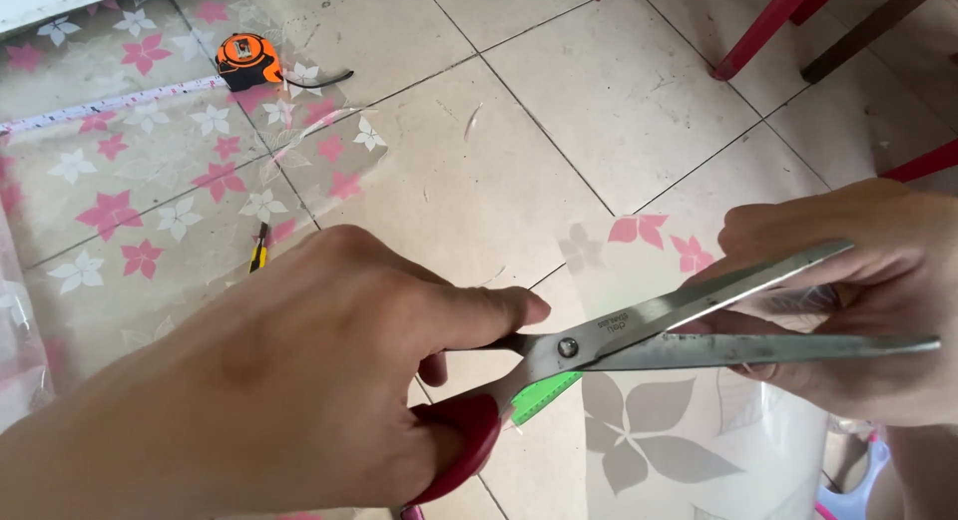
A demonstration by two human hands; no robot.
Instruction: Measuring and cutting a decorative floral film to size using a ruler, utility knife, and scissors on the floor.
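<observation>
Scissors (pixel 639 335): long axis left-right, blades parted, tips rightward. Left hand (pixel 299 380) clenched on red handles; right hand (pixel 858 280) pinches clear flowered sheet (pixel 689 430).

L hand (pixel 289 370) comes in from lower left, back of hand up, fingers curled shut w/ thumb stretched fwd. R hand (pixel 858 280) enters from right edge, fingers bent inward in a pinch, knuckles toward camera.
</observation>
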